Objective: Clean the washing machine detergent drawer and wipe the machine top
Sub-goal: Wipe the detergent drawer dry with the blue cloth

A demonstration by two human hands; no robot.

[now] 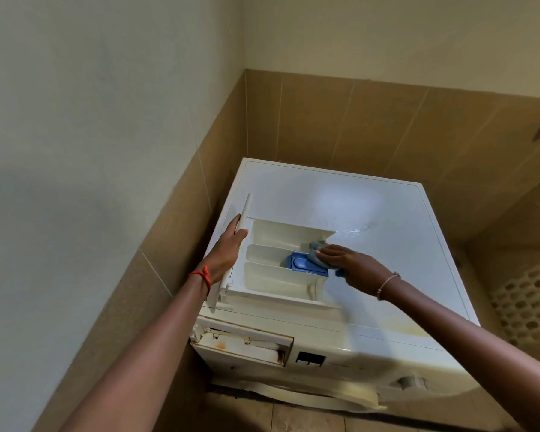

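The white detergent drawer [272, 272] lies pulled out on the washing machine top [371, 213], its compartments facing up. A blue insert [303, 263] sits in its middle compartment. My left hand [228, 251] grips the drawer's front panel at the left end. My right hand [349, 263] presses a light blue cloth [317, 248] against the drawer's right end, beside the blue insert. Part of the cloth is hidden under my fingers.
The drawer's open slot [243, 344] shows rust stains on the machine front, with a dial [410, 382] at the right. Tiled walls enclose the machine at the left and back. A perforated laundry basket [530, 304] stands to the right. Wet streaks mark the top near the drawer.
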